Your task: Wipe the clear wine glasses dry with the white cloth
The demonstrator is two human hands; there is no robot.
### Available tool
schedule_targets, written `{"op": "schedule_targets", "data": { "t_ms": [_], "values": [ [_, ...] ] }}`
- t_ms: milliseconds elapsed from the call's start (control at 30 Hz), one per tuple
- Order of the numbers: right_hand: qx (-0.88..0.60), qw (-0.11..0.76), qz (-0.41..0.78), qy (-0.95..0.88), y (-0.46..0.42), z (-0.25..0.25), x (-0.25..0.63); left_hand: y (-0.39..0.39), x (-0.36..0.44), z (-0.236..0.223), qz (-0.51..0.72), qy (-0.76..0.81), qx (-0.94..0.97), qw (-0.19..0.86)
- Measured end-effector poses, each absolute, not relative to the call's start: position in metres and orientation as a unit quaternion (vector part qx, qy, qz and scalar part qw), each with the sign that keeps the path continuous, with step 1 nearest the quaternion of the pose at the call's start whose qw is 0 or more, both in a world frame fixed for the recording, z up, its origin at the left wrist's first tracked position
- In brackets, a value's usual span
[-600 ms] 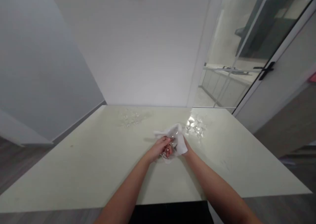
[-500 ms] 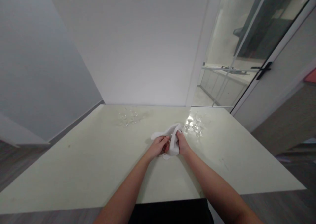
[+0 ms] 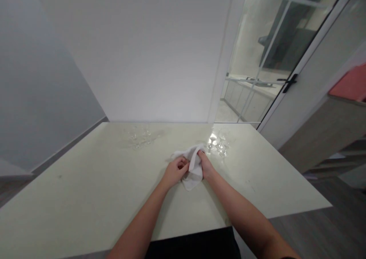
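My right hand (image 3: 206,167) grips a white cloth (image 3: 193,178), its thumb uppermost on a raised fold. The cloth is bunched, and one loose corner hangs down toward me. Against the cloth's left side, my left hand (image 3: 174,172) is closed with curled fingers around what looks like a small clear glass, mostly hidden by fingers and cloth. Both hands are just above the middle of the pale table (image 3: 114,198). Beyond my right hand stand several clear stemmed glasses (image 3: 219,144).
Another group of clear glasses (image 3: 141,138) is at the back left of the table. A white wall (image 3: 160,61) rises behind the table's far edge. To the right are a glass-paned door (image 3: 251,61) with a black handle (image 3: 290,83) and a wooden shelf unit (image 3: 323,133).
The view has turned slightly right. The cloth has been worked around between my hands: its lower corner hangs further down, and it covers more of what my left hand holds.
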State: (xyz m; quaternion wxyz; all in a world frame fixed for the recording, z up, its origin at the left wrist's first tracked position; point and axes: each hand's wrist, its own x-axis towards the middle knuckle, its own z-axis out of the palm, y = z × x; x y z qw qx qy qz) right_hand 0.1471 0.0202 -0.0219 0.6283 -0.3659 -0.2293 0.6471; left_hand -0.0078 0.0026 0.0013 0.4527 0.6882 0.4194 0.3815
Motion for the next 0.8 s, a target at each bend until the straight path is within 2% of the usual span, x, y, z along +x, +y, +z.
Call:
{"op": "schedule_targets", "data": {
  "t_ms": [200,533,800],
  "values": [
    [-0.376,0.646,0.64,-0.182,0.021,-0.016,0.146,0.006,-0.008,-0.004,0.431,0.433,0.667,0.426],
    [-0.365,0.61,0.662,-0.239,0.014,-0.011,0.146,0.011,-0.016,0.003,0.421,0.426,0.634,0.489],
    [-0.375,0.614,0.633,-0.284,0.013,-0.014,0.149,0.011,-0.014,-0.001,0.424,0.421,0.655,0.462]
  ]
}}
